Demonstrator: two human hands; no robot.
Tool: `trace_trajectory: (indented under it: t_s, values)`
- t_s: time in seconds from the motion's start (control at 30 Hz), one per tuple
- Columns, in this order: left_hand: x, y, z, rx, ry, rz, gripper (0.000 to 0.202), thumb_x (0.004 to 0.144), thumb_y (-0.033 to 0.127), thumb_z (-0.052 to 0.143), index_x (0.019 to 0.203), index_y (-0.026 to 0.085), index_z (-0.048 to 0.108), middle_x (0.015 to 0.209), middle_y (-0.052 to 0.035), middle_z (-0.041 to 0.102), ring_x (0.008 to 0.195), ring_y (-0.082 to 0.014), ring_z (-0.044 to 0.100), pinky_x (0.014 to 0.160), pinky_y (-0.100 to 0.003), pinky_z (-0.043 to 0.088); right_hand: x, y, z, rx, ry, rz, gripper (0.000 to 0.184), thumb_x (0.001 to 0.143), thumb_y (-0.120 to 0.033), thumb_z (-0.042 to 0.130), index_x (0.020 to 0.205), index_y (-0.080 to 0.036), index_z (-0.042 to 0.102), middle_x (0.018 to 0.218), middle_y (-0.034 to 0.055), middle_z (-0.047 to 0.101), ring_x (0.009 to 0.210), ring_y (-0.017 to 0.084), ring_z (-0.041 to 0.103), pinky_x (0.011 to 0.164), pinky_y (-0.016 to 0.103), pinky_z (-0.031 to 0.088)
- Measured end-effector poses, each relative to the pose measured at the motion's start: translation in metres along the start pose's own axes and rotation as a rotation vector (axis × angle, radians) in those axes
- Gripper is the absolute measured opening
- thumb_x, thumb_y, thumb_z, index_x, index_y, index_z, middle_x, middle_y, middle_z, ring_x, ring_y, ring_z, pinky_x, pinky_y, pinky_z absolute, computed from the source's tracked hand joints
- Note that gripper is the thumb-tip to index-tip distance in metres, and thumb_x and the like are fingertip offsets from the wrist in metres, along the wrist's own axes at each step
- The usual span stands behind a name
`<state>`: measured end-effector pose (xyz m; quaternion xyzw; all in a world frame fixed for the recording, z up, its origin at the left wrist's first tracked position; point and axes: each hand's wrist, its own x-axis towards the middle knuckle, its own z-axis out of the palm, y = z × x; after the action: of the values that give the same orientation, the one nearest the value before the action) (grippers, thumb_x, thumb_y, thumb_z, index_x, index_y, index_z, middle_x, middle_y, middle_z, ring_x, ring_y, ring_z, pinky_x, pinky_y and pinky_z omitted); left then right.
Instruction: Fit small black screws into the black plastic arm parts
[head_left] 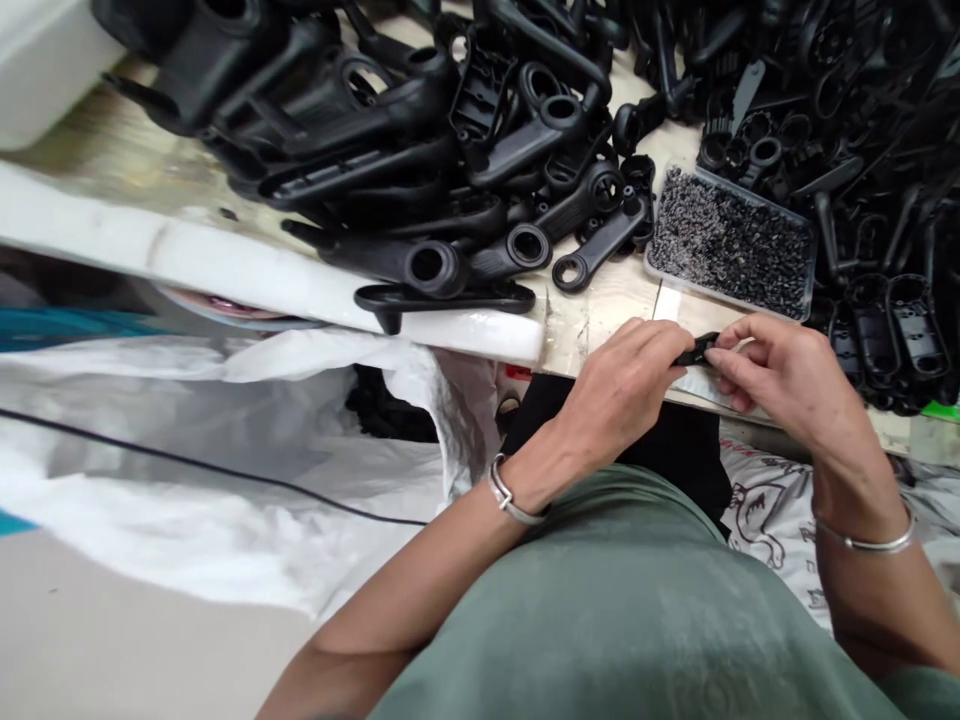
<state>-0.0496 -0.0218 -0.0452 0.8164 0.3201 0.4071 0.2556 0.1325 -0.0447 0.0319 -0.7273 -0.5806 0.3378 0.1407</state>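
Note:
Between my two hands is a small black plastic part [696,350], held just above the table's front edge. My left hand [626,385] is closed on its left end, fingers curled over it. At its other end, my right hand [780,375] pinches with thumb and forefinger; whether a tiny piece sits in that pinch is hidden. Just behind the hands stands a clear plastic box [731,240] filled with small metal pieces on the left and small black pieces on the right.
Black plastic arm-shaped parts [420,150] are heaped across the table's back and left. More black parts [892,320] lie at the right. A white foam strip [225,265] runs along the left edge, above a large white sack [225,480]. A black cord [210,465] crosses the sack.

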Motion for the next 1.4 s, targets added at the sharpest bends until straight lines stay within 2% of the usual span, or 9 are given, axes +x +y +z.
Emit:
trace_trajectory:
  t_s: [0.13, 0.3, 0.57, 0.9, 1.03, 1.1, 1.23, 1.3, 1.4]
  values:
    - [-0.002, 0.004, 0.004, -0.045, 0.144, 0.002, 0.008, 0.094, 0.012, 0.058, 0.098, 0.019, 0.057, 0.1, -0.0034, 0.071, 0.095, -0.0131, 0.066, 0.085, -0.028, 0.053, -0.013, 0.011, 0.009, 0.387, 0.255, 0.113, 0.039, 0.077, -0.044, 0.075, 0.102, -0.018, 0.059, 0.062, -0.0014, 0.068, 0.046, 0.013, 0.061, 0.046, 0.024, 0.051]
    - [-0.002, 0.015, 0.012, -0.039, 0.27, 0.01, 0.01, 0.091, 0.012, 0.062, 0.098, 0.018, 0.06, 0.101, -0.0054, 0.073, 0.095, -0.0139, 0.068, 0.084, -0.028, 0.056, -0.021, 0.01, 0.025, 0.77, 0.197, 0.109, 0.067, 0.07, -0.041, 0.079, 0.127, -0.025, 0.047, 0.092, 0.0022, 0.073, 0.079, 0.021, 0.073, 0.07, 0.035, 0.063]
    - [-0.001, 0.027, 0.013, 0.014, 0.293, 0.032, 0.012, 0.091, 0.009, 0.062, 0.1, 0.016, 0.062, 0.101, -0.0065, 0.073, 0.091, -0.0143, 0.069, 0.082, -0.029, 0.058, -0.011, -0.002, 0.039, 0.972, 0.28, 0.163, 0.047, 0.062, -0.026, 0.075, 0.104, -0.023, 0.056, 0.087, -0.0005, 0.069, 0.074, 0.017, 0.068, 0.069, 0.033, 0.061]
    - [-0.008, 0.026, 0.009, -0.047, 0.205, 0.022, 0.017, 0.089, 0.014, 0.067, 0.105, 0.017, 0.062, 0.106, -0.0078, 0.07, 0.096, -0.0143, 0.069, 0.086, -0.026, 0.06, -0.007, 0.002, 0.042, 0.922, 0.236, 0.129, 0.044, 0.065, -0.031, 0.07, 0.106, -0.021, 0.057, 0.08, -0.0022, 0.065, 0.061, 0.012, 0.061, 0.06, 0.029, 0.059]
    - [-0.006, 0.018, -0.005, -0.097, 0.056, 0.122, 0.035, 0.092, 0.03, 0.065, 0.124, 0.021, 0.058, 0.111, -0.0089, 0.071, 0.101, -0.0204, 0.069, 0.087, -0.034, 0.06, -0.021, 0.012, 0.02, 0.8, 0.116, 0.063, 0.045, 0.075, -0.031, 0.069, 0.118, -0.023, 0.061, 0.079, -0.0033, 0.062, 0.056, 0.011, 0.06, 0.058, 0.03, 0.058]
    - [-0.003, 0.01, -0.017, -0.02, 0.101, 0.158, 0.04, 0.092, 0.028, 0.065, 0.132, 0.025, 0.056, 0.112, -0.0071, 0.072, 0.1, -0.0224, 0.068, 0.085, -0.038, 0.058, -0.033, 0.018, 0.0, 0.7, 0.139, 0.027, 0.047, 0.078, -0.032, 0.069, 0.124, -0.024, 0.062, 0.079, -0.0027, 0.063, 0.056, 0.012, 0.06, 0.055, 0.03, 0.057]
    - [0.005, -0.015, -0.04, 0.289, 0.275, 0.093, 0.041, 0.089, 0.025, 0.065, 0.128, 0.038, 0.062, 0.109, -0.0009, 0.072, 0.094, -0.0266, 0.065, 0.085, -0.047, 0.048, -0.049, 0.038, -0.057, 0.512, 0.501, -0.042, 0.047, 0.077, -0.027, 0.07, 0.124, -0.024, 0.066, 0.091, 0.0011, 0.07, 0.054, 0.009, 0.056, 0.049, 0.026, 0.051]
    - [0.009, -0.028, -0.047, 0.439, 0.256, -0.003, 0.027, 0.089, 0.032, 0.063, 0.115, 0.039, 0.069, 0.105, -0.0007, 0.073, 0.092, -0.0295, 0.062, 0.084, -0.052, 0.041, -0.047, 0.053, -0.089, 0.39, 0.711, -0.022, 0.046, 0.078, -0.022, 0.068, 0.124, -0.022, 0.068, 0.098, 0.0044, 0.072, 0.052, 0.007, 0.052, 0.048, 0.024, 0.047]
    - [0.017, -0.037, -0.049, 0.632, 0.169, -0.1, 0.019, 0.092, 0.039, 0.055, 0.098, 0.03, 0.072, 0.098, -0.0054, 0.073, 0.091, -0.0305, 0.057, 0.082, -0.052, 0.033, -0.03, 0.079, -0.126, 0.216, 0.865, 0.076, 0.049, 0.081, -0.016, 0.058, 0.129, -0.015, 0.067, 0.105, 0.0112, 0.073, 0.064, 0.012, 0.062, 0.05, 0.024, 0.047]
